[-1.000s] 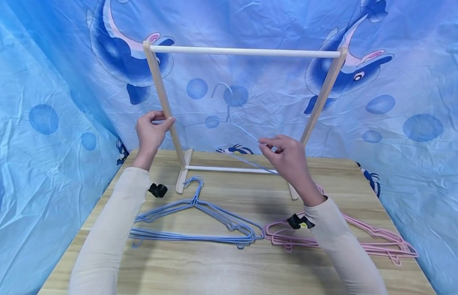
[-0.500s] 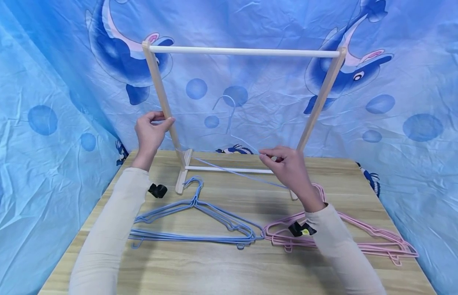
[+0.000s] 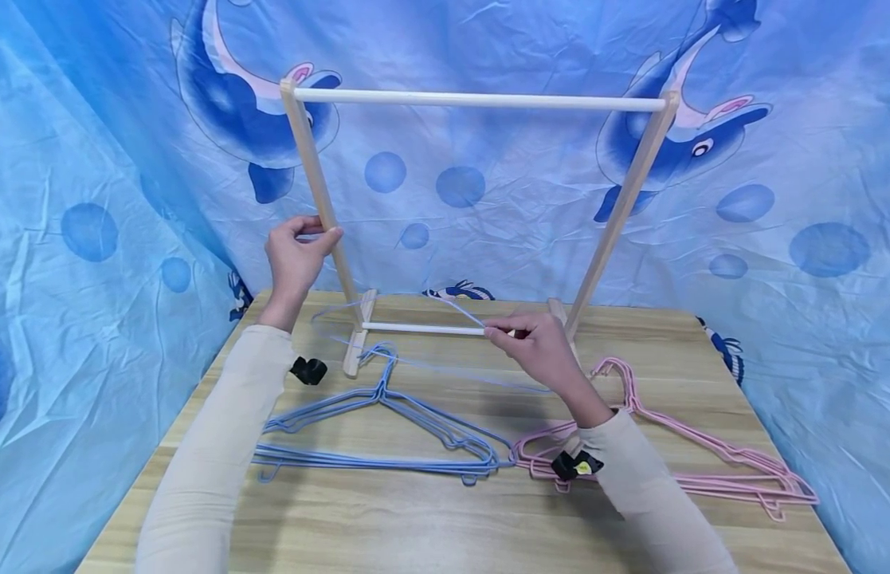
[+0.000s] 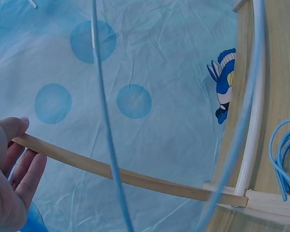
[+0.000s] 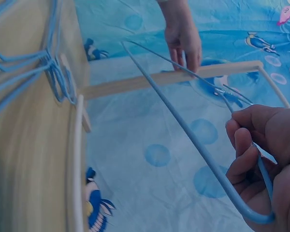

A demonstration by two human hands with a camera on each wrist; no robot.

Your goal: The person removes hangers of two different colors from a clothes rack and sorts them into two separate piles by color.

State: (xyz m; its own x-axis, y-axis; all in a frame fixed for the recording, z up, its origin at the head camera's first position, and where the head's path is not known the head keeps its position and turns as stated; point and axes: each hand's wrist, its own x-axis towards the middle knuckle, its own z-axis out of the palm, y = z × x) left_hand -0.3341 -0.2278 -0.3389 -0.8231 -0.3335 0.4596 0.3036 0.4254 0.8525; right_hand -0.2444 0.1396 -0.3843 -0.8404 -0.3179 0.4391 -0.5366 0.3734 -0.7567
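My left hand (image 3: 296, 253) pinches the left wooden post (image 3: 311, 163) of a small garment rack, thumb in front and fingers behind. In the right wrist view, the fingers of my right hand (image 5: 261, 150) curl round one arm of a thin blue wire clothes hanger (image 5: 188, 130). The head view has the right hand low between the rack's posts, overlapping the white lower bar (image 3: 423, 328). The hanger is blurred there, tipped with its hook toward the backdrop, and held below the white top bar (image 3: 480, 100).
Stacked blue hangers (image 3: 380, 461) lie on the wooden table (image 3: 416, 526) in front of the rack. Pink hangers (image 3: 739, 454) lie to their right, partly under the right forearm. A blue dolphin-print cloth (image 3: 531, 191) hangs behind and at both sides.
My right hand has moved down and slightly left with the blue hanger, which has dropped from mid-rack and tilted back. The left hand stays on the post.
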